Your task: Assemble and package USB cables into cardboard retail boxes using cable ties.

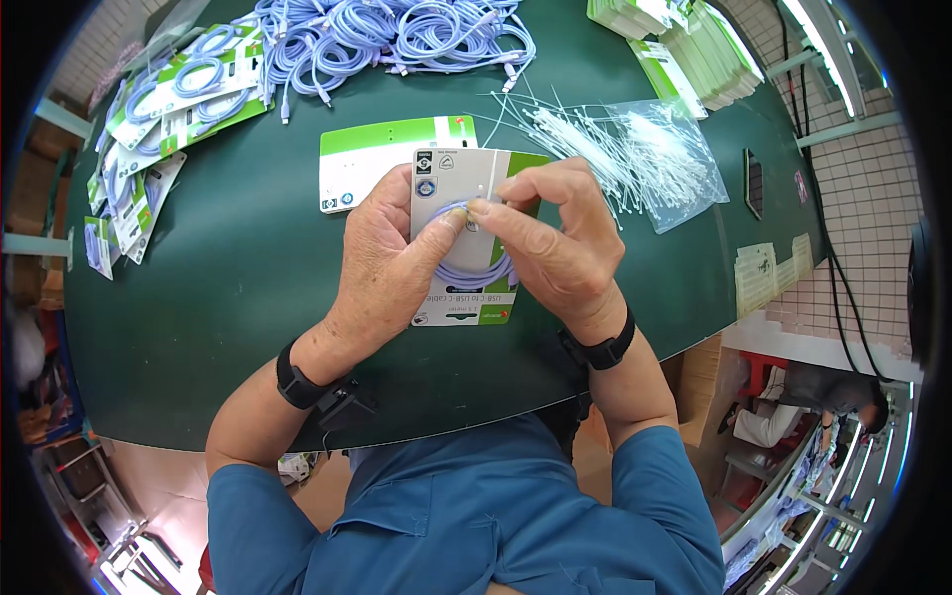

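Note:
My left hand grips a white and green packaging card by its left side, thumb pressed on its face. A coiled lavender cable lies against the card's lower half. Over the card's middle, my right hand has thumb and index finger pinched together at the top of the coil, close to my left thumb tip. Whatever sits in that pinch is too small to make out. Behind the held card, another white and green card lies flat on the table.
A heap of loose lavender cables covers the far middle of the green table. Carded cables pile at far left. White cable ties spread over a plastic bag at right, near stacked cards and a phone.

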The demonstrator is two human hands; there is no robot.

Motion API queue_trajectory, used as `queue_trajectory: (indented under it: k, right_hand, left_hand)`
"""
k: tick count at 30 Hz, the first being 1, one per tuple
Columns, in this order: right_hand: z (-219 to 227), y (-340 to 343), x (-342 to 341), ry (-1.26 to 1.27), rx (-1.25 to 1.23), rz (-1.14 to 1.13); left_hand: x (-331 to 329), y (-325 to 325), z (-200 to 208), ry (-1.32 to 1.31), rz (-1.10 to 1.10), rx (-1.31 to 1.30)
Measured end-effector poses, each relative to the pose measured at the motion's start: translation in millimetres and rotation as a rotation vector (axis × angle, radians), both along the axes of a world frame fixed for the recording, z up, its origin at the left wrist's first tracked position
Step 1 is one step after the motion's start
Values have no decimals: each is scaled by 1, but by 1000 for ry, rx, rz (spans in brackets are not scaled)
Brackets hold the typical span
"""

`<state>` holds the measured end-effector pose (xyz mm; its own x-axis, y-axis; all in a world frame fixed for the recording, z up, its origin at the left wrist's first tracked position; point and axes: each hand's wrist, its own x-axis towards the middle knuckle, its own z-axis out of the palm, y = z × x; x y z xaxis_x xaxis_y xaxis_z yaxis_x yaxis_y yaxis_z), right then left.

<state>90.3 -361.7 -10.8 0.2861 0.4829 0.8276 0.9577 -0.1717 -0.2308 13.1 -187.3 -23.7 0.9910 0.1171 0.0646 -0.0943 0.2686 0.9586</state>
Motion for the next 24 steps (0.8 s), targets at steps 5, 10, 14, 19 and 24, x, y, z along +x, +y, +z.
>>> queue_trajectory:
  k: [5, 10, 14, 19, 24]
  right_hand:
    - [-4, -1, -3, -13, 37, 39]
    - [-2, -3, -5, -21, 46, 25]
    - [-3, -2, -5, -19, 55, 16]
    - [-3, -1, -4, -33, 58, 5]
    - [-4, -1, -4, -32, 62, -4]
  left_hand:
    - [-1, 1, 2, -34, 27, 34]
    - [-2, 0, 5, -34, 43, 7]
    - [-2, 1, 5, -49, 41, 56]
    - [-2, 0, 4, -58, 44, 29]
    - [-2, 0, 5, -51, 36, 16]
